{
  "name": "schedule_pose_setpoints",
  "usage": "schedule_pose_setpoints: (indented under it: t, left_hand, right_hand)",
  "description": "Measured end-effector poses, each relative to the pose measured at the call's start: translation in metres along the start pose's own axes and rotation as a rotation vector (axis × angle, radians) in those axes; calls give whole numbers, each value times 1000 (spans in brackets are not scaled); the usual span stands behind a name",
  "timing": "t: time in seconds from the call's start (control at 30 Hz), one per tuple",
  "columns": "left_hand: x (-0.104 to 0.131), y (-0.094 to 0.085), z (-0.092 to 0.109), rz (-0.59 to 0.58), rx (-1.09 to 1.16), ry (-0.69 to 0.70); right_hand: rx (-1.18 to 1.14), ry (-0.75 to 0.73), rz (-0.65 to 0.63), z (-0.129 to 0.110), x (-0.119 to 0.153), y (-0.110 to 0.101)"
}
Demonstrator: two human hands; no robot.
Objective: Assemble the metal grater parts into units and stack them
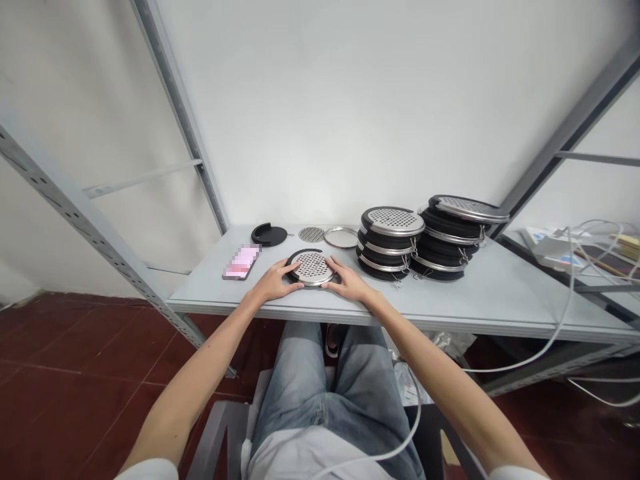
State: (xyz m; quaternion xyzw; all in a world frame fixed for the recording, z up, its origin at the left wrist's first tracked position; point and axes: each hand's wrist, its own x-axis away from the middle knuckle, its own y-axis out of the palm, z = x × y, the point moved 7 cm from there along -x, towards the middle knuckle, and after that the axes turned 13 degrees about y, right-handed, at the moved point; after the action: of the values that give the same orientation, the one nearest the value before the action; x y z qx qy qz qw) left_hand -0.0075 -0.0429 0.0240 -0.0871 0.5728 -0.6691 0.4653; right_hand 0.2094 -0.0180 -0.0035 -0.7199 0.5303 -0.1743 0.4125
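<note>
A round black piece with a perforated silver plate and metal rim (313,265) lies flat near the front edge of the table. My left hand (277,279) grips its left side, with fingers on the plate and thumb at the front rim. On the right side, my right hand (347,279) holds it the same way. Behind it lie an open black round base (269,235), a loose perforated disc (311,235) and a silver ring (341,237). Two stacks of similar round pieces, a nearer one (393,221) and a farther one (467,208), stand to the right.
A phone with a blurred screen (242,261) lies on the grey table (500,300) at the left. Metal shelf posts rise at both sides. A white cable (543,351) hangs over the right front edge, and boxes and cables lie at the far right.
</note>
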Motion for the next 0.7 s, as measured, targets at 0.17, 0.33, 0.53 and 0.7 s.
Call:
schedule_pose_setpoints:
  t: [0.17,0.33,0.53,0.7]
  left_hand:
    - [0,2,1,7,-16,28]
    - [2,4,-2,-5,-20,-5]
    - [-1,6,-1,-16,-6,14]
    - [-5,4,-7,15,18,-38]
  right_hand:
    - [1,11,13,-1,1,0]
    - [-13,12,35,0,0,0]
    - [-13,22,59,-3,1,-3]
    - [12,42,118,-8,5,-7]
